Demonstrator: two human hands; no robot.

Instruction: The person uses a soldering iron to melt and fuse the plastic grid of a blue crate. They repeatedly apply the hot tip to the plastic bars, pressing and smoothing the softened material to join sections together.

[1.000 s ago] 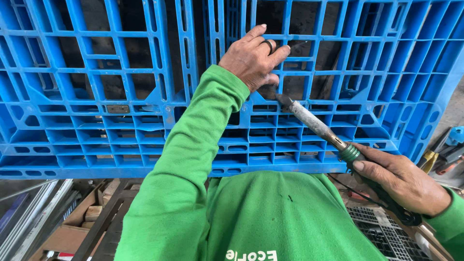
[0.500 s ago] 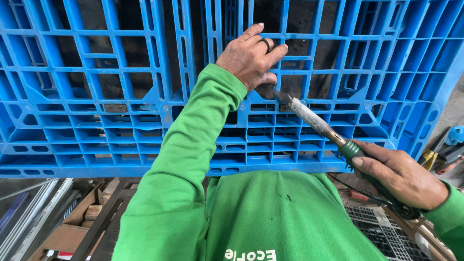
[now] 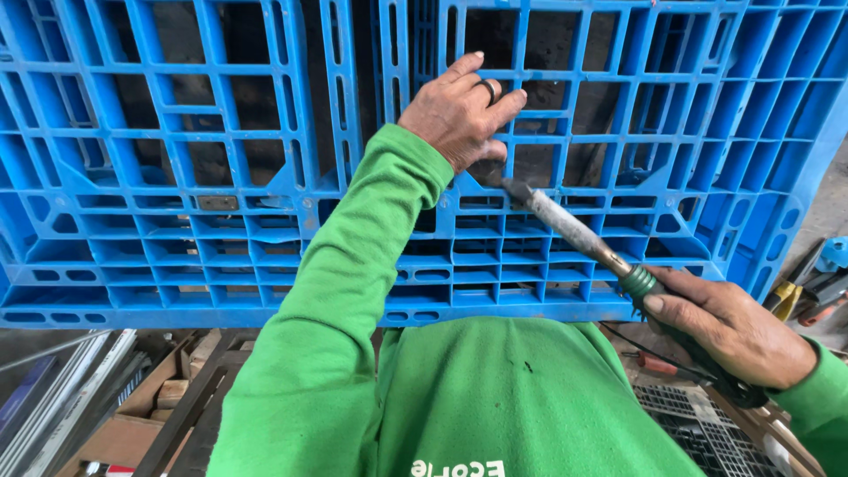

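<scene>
Soldering iron (image 3: 579,234), gripped by the handle in the right hand (image 3: 729,327) at 4 o'clock, touches its tip to the blue plastic pallet (image 3: 177,221) beneath the left hand (image 3: 459,110), whose fingers press flat, loosely together, at 12 o'clock.

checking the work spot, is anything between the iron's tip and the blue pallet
Partly: the left hand lies flat on the pallet, and the tip of the soldering iron, held by the right hand, meets the pallet just under its palm. Nothing else intervenes.

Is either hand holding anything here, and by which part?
The right hand grips a soldering iron by its dark handle end. The left hand holds nothing; it rests flat on the blue plastic pallet.
</scene>
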